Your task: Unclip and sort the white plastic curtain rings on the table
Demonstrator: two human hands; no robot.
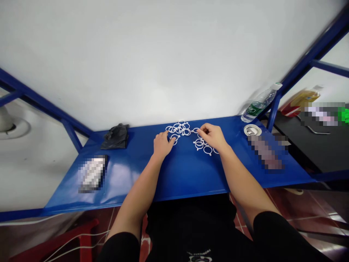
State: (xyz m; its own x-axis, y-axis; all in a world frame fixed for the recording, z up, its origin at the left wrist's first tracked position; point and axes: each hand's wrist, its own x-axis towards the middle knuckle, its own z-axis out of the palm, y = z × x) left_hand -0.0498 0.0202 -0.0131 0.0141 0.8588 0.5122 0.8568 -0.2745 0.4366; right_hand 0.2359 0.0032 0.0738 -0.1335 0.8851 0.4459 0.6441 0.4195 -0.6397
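Blue covers the whole top of the table (188, 178), which is backed at its far edge by a white wall (152, 62). Near its left edge, a pale and dark object (94, 173) is blurred out and cannot be named. Behind it, towards the far left corner, a crumpled black plastic bag (117, 136) is set down. Right of the bag, the left hand (162, 145) is lowered to the tabletop, its thumb parted from the fingers; a white ring (176, 135) is met by the thumb, but whether it is gripped cannot be told. Just beyond, midway along the far edge, more white rings with small tabs are heaped in an overlapping pile (180, 128). To the right of this pile, another ring (194, 129) is pinched between the thumb and fingertips of the right hand (214, 136). Below that hand, a second cluster (203, 145) of such rings is spread, partly hidden by the hand. By the far right corner, a clear bottle (257, 105) with a white cap is stood. In front of it, a pale coiled roll (252, 130) is laid near the right edge, and next to that a brownish object (265, 153) is blurred out.
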